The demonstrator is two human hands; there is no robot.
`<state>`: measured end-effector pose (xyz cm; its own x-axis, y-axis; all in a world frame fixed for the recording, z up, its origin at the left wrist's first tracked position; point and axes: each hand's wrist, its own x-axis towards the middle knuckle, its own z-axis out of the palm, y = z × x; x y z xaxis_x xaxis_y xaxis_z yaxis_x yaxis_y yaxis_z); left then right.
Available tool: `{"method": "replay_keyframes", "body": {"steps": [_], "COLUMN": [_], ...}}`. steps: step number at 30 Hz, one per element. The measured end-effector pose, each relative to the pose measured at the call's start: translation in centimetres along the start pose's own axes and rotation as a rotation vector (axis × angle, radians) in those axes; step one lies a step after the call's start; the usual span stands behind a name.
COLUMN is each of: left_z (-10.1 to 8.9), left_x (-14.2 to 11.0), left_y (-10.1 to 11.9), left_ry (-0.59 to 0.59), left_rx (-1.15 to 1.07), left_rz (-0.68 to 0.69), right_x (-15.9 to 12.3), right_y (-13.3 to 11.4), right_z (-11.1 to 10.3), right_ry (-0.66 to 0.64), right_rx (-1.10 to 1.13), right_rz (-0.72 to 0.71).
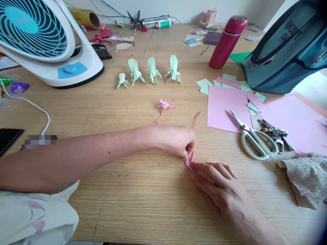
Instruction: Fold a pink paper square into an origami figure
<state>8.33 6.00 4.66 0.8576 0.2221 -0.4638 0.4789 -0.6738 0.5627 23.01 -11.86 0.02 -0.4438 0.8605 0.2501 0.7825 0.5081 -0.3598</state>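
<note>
Pinching the pink paper (190, 163) at its upper end, the left hand's fingers (189, 144) are closed; the right hand's fingers (213, 173) press together along it, their grip partly hidden. I judge it part-folded, final shape unresolved. Beyond, one small pink figure (164, 104) and four green figures (152, 69) look fully formed. Scissors (251, 136) and the pink sheet (227, 105) bound the right; I note elbow room toward the near bench (127, 204) edge.
</note>
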Motion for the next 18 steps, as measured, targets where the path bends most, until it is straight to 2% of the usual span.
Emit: {"method": "replay_keyframes", "body": {"steps": [4,10,18], "left_z": [0.3,1.1,2.8], "left_x": [0.2,-0.1,-1.4], "left_y": [0.1,0.1,0.2], "left_ry": [-0.013,0.091,0.237], "left_rx": [-0.002,-0.013,0.023], "left_rz": [-0.016,-0.052,0.050], "right_x": [-0.2,-0.2,-0.3], "right_y": [0.2,0.4,0.3], "right_z": [0.2,0.1,0.1], "right_ry": [0.010,0.009,-0.003], "right_rx": [0.024,0.038,0.019], "right_rz": [0.002,-0.002,-0.003]}}
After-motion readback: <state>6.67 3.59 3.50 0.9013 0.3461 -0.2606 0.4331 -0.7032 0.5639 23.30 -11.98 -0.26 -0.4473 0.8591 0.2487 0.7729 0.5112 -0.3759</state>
